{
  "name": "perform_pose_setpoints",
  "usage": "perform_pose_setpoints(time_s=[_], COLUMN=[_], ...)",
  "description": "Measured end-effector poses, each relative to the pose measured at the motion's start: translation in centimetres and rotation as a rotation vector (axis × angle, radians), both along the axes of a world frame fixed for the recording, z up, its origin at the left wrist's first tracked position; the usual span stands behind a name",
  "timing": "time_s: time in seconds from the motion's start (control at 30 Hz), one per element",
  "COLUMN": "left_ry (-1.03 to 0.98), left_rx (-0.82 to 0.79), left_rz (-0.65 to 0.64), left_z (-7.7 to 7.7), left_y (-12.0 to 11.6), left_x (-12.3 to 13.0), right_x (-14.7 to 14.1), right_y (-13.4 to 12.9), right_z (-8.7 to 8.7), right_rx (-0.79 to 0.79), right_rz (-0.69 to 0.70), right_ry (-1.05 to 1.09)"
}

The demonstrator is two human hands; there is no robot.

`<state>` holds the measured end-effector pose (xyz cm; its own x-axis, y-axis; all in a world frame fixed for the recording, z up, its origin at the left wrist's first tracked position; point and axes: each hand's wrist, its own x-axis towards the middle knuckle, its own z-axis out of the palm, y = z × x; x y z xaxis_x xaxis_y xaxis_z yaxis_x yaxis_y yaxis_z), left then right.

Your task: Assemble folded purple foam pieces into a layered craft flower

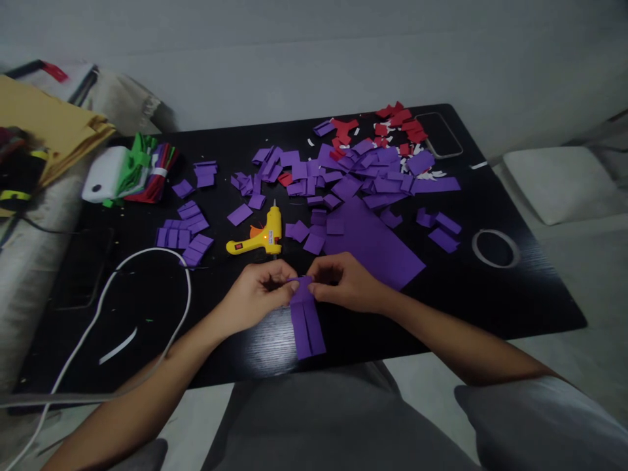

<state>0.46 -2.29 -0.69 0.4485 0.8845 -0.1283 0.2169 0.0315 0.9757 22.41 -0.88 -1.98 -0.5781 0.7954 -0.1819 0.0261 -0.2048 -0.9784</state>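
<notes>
Between my hands, a folded piece of purple paper (307, 324) hangs down over the table's near part, its creases and a lengthwise slit showing. My left hand (260, 294) pinches its upper left edge with thumb and fingers. At the upper right edge, my right hand (343, 282) pinches the same piece. Just beyond my left hand lies a yellow hot glue gun (267, 237), nozzle pointing away and a small light lit on it. A large purple sheet (373, 245) lies flat beyond my right hand, partly under smaller pieces.
Purple cut pieces (363, 163) and red scraps (400, 121) are heaped at the back. Folded purple pieces (181, 232) lie left. A white cable (105, 294) loops across the black table (490, 301). A tape ring (495, 248) sits right; bundled coloured strips (147, 171) stand back left.
</notes>
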Motion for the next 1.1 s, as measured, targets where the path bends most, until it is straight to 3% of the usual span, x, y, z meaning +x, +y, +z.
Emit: perform_pose_setpoints(time_s=[0.37, 0.67, 1.1], left_ry=[-0.017, 0.009, 0.036], left_rx=[-0.06, -0.079, -0.163], left_rz=[0.027, 0.044, -0.076], left_z=[0.05, -0.29, -0.24], left_y=[0.22, -0.08, -0.13], left_x=[0.15, 0.33, -0.03], right_x=[-0.06, -0.31, -0.16], right_y=[0.2, -0.1, -0.05], right_z=[-0.33, -0.33, 0.01], right_rx=[-0.086, -0.067, -0.018], right_rz=[-0.009, -0.023, 0.038], right_ry=[0.035, 0.006, -0.071])
